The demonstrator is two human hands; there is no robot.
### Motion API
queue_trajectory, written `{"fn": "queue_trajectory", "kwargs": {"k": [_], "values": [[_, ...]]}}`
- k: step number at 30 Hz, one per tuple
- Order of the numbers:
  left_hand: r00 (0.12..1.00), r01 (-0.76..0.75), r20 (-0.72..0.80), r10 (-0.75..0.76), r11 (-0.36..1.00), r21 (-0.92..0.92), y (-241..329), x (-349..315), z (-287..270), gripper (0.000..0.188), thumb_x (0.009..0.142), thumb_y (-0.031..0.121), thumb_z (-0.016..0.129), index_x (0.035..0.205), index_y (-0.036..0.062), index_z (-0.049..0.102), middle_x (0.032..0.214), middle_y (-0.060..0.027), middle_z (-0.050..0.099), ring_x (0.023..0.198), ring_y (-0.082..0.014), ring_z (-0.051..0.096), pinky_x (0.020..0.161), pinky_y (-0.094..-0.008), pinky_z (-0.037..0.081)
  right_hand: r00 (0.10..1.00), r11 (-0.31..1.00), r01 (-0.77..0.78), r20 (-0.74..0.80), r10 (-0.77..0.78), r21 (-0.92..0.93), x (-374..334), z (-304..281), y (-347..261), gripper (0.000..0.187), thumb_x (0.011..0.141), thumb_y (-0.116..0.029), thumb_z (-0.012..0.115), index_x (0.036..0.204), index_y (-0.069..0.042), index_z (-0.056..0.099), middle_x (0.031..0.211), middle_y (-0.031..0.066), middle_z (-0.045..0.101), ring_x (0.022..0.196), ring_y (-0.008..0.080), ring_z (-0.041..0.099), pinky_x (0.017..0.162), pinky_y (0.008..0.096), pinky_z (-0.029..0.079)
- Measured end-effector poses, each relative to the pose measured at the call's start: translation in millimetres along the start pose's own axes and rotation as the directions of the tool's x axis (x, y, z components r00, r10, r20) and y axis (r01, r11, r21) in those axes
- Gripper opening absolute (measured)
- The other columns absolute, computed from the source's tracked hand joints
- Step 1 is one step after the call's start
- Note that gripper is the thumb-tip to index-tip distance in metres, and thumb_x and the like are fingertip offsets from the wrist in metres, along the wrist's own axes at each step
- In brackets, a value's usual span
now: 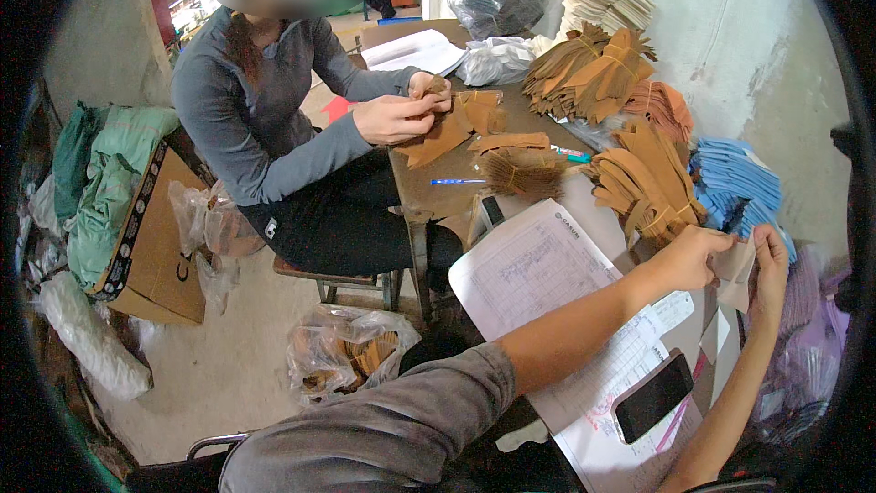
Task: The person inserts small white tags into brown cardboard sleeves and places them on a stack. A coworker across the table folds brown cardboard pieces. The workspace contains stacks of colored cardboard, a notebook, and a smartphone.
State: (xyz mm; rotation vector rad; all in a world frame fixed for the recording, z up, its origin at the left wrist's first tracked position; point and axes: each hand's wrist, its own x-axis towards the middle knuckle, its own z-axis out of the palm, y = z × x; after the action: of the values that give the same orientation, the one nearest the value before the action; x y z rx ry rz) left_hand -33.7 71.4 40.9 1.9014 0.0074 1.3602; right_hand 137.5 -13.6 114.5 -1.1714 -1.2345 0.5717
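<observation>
Between my two hands, at the right side of the table, is a small beige flat piece, perhaps fabric or leather (734,272). My left hand (686,258) pinches its left side, and my right hand (772,276) grips its right edge with fingers closed. Just beyond my left hand lie bundles of tan cut pieces (644,184) tied with bands. Blue folded pieces (737,173) are stacked behind my hands. Below my left forearm are printed sheets (538,256) and a dark smartphone (653,399).
Across the table a co-worker in a grey top (265,110) handles a tan piece with both hands. Brown bundles (591,71) and a blue pen (458,182) lie on the table. A cardboard box (164,242) and a plastic bag of tan pieces (351,351) stand on the floor.
</observation>
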Motion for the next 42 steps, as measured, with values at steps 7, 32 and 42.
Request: {"fn": "queue_trajectory", "kwargs": {"k": [7, 32, 42], "values": [[0.995, 0.051, 0.093, -0.044, 0.996, -0.069, 4, -1, 6, 0.075, 0.061, 0.004, 0.084, 0.131, -0.0041, 0.059, 0.099, -0.0189, 0.064, 0.089, -0.0339, 0.066, 0.074, -0.0364, 0.053, 0.995, 0.983, 0.103, 0.029, -0.100, -0.155, 5, -17, -5, 0.021, 0.102, -0.024, 0.062, 0.092, -0.007, 0.062, 0.081, -0.0062, 0.052, 0.072, 0.0043, 0.046, 0.065, 0.0212, 0.037], [0.991, 0.128, 0.026, -0.128, 0.992, 0.021, 0, -3, 10, 0.064, 0.060, 0.013, 0.089, 0.116, -0.0023, 0.061, 0.108, -0.0245, 0.068, 0.105, -0.0400, 0.066, 0.089, -0.0423, 0.053, 0.932, 0.789, 0.105, -0.218, -0.291, -0.606, 6, -19, -20, 0.015, 0.099, -0.020, 0.065, 0.096, -0.007, 0.058, 0.088, -0.0038, 0.055, 0.074, 0.0056, 0.047, 0.067, 0.0218, 0.039], [0.980, 0.194, 0.027, -0.195, 0.980, 0.037, 4, -4, 8, 0.062, 0.059, 0.015, 0.091, 0.109, -0.0017, 0.058, 0.103, -0.0252, 0.067, 0.101, -0.0404, 0.067, 0.087, -0.0428, 0.053, 0.989, 0.662, 0.085, -0.020, -0.149, -0.745, -7, 10, -35, 0.019, 0.096, -0.018, 0.069, 0.090, -0.002, 0.061, 0.077, 0.0011, 0.059, 0.072, 0.0084, 0.053, 0.066, 0.0254, 0.045]]}}
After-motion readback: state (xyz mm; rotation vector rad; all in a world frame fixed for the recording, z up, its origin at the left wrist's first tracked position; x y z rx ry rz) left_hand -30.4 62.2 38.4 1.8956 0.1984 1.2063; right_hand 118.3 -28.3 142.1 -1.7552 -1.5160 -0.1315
